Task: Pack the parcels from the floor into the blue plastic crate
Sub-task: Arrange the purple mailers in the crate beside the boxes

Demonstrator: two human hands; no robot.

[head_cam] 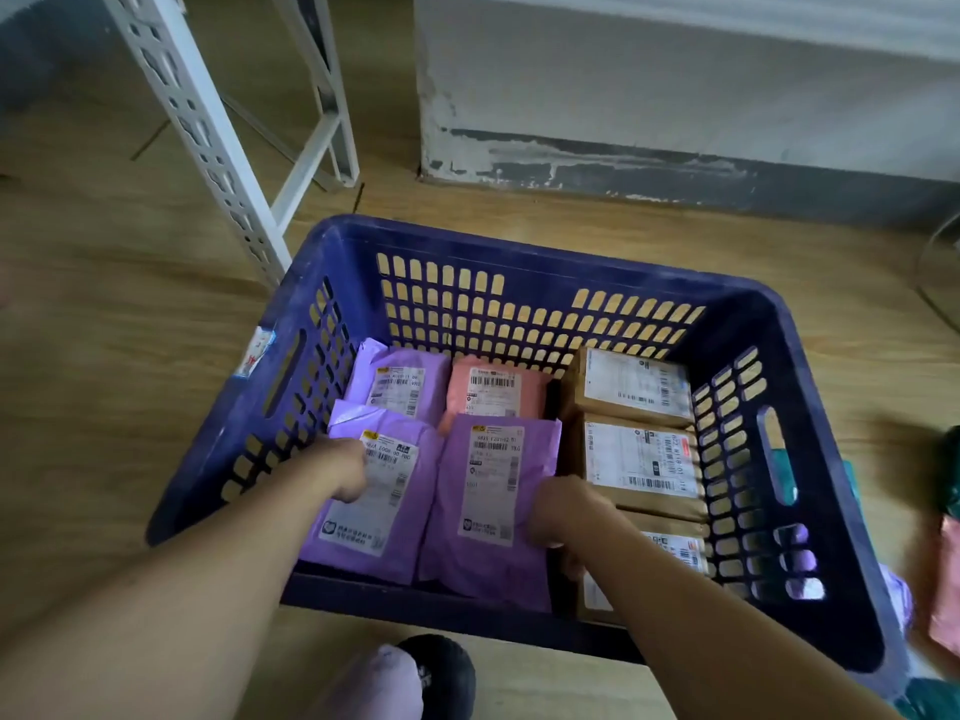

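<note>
The blue plastic crate (810, 356) stands on the wooden floor in front of me. Inside lie three purple mailer bags, a pink mailer (493, 387) and a column of three brown cardboard boxes (639, 459) along the right wall. My left hand (337, 472) reaches into the crate, its fingers curled down on the near-left purple parcel (363, 517). My right hand (563, 511) is curled over the right edge of the near-middle purple parcel (488, 491), beside the boxes. The fingertips of both hands are hidden. A third purple parcel (400, 387) lies at the far left.
White perforated shelf legs (208, 122) rise at the back left. A grey-based wall (623, 163) runs behind the crate. More parcels, pink (948, 589) and green (948, 475), lie on the floor at the right. My foot in a dark shoe (441, 672) is just below the crate.
</note>
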